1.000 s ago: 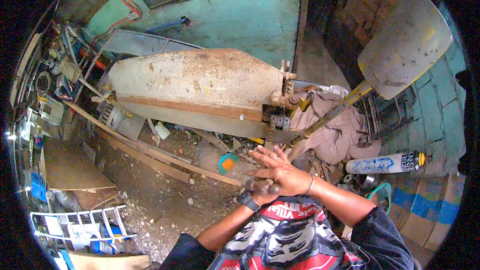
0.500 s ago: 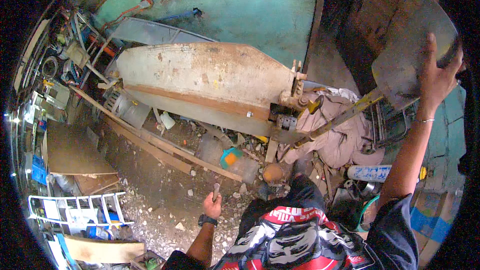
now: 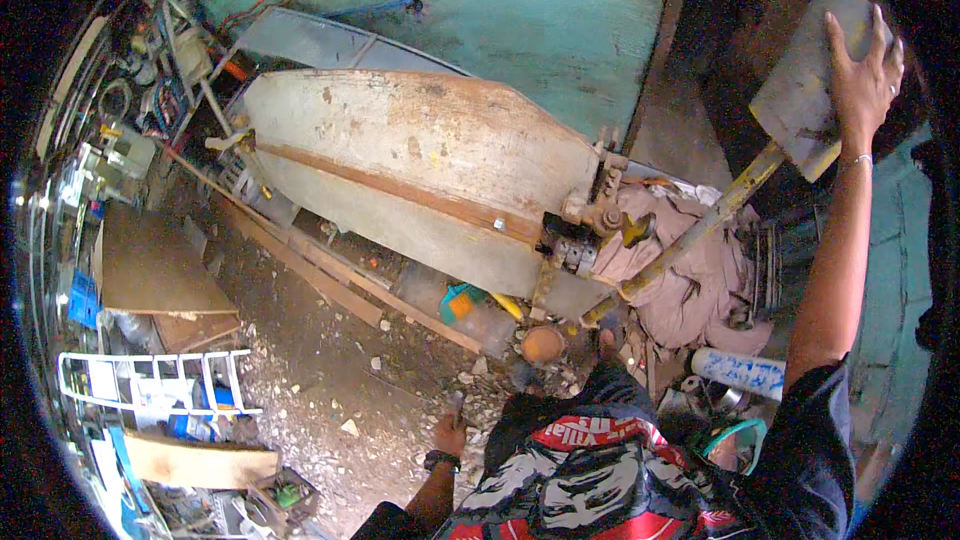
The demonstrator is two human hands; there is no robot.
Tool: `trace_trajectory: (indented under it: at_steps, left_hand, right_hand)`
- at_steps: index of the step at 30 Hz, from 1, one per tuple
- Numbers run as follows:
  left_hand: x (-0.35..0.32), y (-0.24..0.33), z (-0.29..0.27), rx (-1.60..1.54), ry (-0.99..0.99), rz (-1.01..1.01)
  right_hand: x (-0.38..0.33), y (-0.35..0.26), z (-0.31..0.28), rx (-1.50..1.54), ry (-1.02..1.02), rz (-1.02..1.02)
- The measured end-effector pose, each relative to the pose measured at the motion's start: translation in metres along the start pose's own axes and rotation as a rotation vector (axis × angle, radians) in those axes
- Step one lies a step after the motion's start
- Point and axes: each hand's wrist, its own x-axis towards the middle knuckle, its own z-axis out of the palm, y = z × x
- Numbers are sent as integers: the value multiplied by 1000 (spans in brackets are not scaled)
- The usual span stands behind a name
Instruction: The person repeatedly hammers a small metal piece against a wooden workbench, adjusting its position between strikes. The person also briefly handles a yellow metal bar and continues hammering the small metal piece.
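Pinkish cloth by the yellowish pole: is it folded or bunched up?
Bunched up: the cloth shows loose, uneven creases and a rumpled outline on both sides of the pole.

paddle [image 3: 797, 90] — grey | shaft [image 3: 738, 190] — patchy yellow | cloth [image 3: 692, 308] pink | wall [image 3: 570, 20] teal

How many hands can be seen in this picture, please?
2: the right hand is on the grey panel, upper right; the left hand, lower centre, holds a small object.
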Motion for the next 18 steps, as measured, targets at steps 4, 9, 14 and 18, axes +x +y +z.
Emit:
trace_trajectory:
  at_steps: [4, 9, 14, 18]
  left_hand:
    - [-16, 21, 27, 215, 113, 56]
    - [-54, 63, 70, -254, 209, -99]
    - [-84, 105, 116, -139, 199, -316]
    - [-106, 126, 152, 198, 212, -261]
  right_hand:
    - [-23, 30, 74, -74, -144, 39]
    - [-57, 76, 166, -97, -224, -105]
    - [-94, 110, 226, -303, -400, -251]
    - [-119, 111, 256, -54, -383, -6]
